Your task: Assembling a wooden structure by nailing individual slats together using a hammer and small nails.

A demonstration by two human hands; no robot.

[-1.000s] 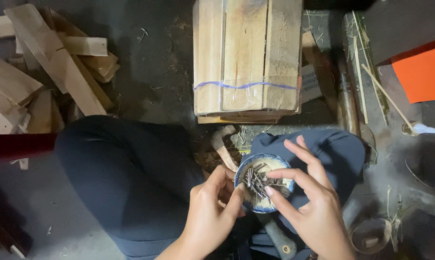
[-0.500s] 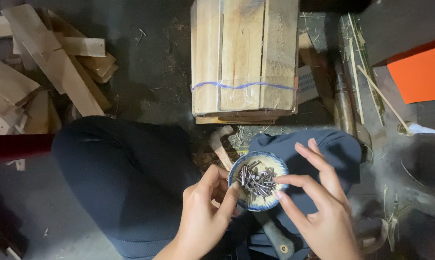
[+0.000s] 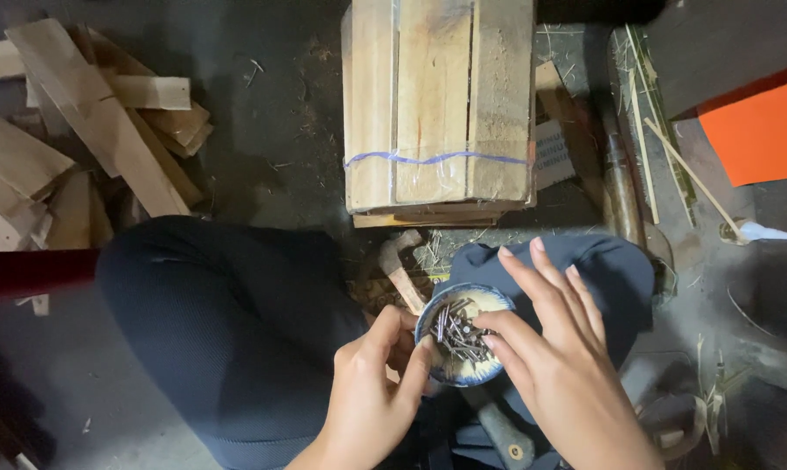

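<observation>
A dark, dusty floor (image 3: 272,157) carries a bound stack of planks (image 3: 437,113) ahead and loose wood offcuts (image 3: 71,148) to the left. Between the knees, the left hand (image 3: 372,396) closes its grip on the rim of a small blue bowl of nails (image 3: 460,335); the right hand (image 3: 554,365) pinches into the nails, other fingers spread. A hammer handle (image 3: 400,274) lies just beyond the bowl.

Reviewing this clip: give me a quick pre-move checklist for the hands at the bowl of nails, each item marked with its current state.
1. Left hand steadies the bowl at its rim: ok.
2. Right hand fingertips reach the nails: ok.
3. Nail actually pinched: cannot tell.
4. Bowl level, nothing spilling: ok.
5. Wooden crate stands apart from the hands: ok.
6. Hammer handle near the bowl: ok.
</observation>
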